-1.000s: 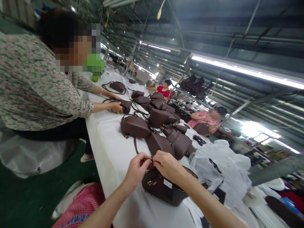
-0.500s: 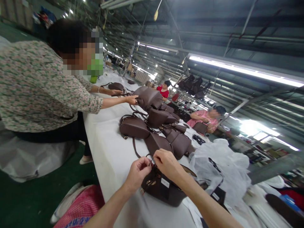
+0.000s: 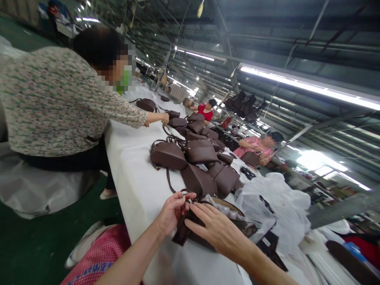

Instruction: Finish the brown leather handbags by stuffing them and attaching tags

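Observation:
A dark brown handbag [image 3: 202, 240] lies on the white-covered table [image 3: 133, 178], its top open with clear plastic inside. My left hand [image 3: 175, 209] is pinched at the bag's near top corner, by the strap end; what sits between the fingertips is too small to name. Stretched out flat, my right hand [image 3: 212, 225] rests over the bag's side with its fingertips close to my left fingers. A dark tag [image 3: 181, 233] with reddish lettering hangs below my left hand.
Several brown bags [image 3: 168, 155] are heaped beyond my hands. A person in a floral shirt [image 3: 59, 99] reaches over the table from the left. Crumpled clear plastic [image 3: 279, 202] lies right. Another person in pink [image 3: 252, 146] sits farther back.
My right hand has opened from a pinch and spread over the bag. The dark tag now shows. The person on the left has drawn back an arm, and a bag now lies on the heap.

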Demonstrator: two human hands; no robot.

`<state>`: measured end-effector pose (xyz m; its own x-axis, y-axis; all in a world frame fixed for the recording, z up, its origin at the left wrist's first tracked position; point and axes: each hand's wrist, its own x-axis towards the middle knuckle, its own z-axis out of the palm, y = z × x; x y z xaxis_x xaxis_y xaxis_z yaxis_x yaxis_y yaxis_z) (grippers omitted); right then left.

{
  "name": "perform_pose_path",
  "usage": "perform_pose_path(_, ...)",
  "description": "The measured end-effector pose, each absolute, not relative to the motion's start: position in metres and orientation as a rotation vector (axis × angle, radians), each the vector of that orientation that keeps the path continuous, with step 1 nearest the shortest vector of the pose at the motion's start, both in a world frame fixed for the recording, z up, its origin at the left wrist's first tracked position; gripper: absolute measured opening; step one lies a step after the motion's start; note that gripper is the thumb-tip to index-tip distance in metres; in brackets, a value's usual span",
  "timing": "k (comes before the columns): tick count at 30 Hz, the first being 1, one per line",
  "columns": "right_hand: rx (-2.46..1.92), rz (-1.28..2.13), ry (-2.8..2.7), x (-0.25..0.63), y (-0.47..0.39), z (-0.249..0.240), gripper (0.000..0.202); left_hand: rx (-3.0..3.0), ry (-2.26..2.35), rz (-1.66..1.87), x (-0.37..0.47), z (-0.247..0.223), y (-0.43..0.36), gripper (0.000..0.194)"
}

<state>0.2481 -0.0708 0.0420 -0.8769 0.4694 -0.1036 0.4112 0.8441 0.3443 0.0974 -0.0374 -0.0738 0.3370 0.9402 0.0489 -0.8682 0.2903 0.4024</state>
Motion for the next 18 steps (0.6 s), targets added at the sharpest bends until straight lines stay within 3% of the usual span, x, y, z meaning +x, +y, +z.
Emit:
perform_pose_path(4,0.516,0.795,2.908,0.246,-0.067,0.007,0.022,0.308,0.205,1.243,0.096,-0.072,-0.037,0.02)
perform_pose_path(7,0.445,0.826,2.955,0.246,-0.061,-0.011,0.018,0.287,0.21,1.239,0.092,-0.072,-0.036,0.021)
perform_pose_path(11,0.684,0.248,3.138,0.242,-0.056,-0.007,0.015,0.25,0.189,1.224,0.089,-0.077,-0.033,0.015)
perform_pose_path(15,1.549,-0.551,3.065,0.235,-0.052,0.013,0.029,0.206,0.188,1.172,0.096,-0.086,-0.027,0.016)
perform_pose_path(18,1.879,-0.543,2.934,0.226,-0.045,0.027,0.031,0.17,0.129,1.17,0.104,-0.09,-0.025,0.028)
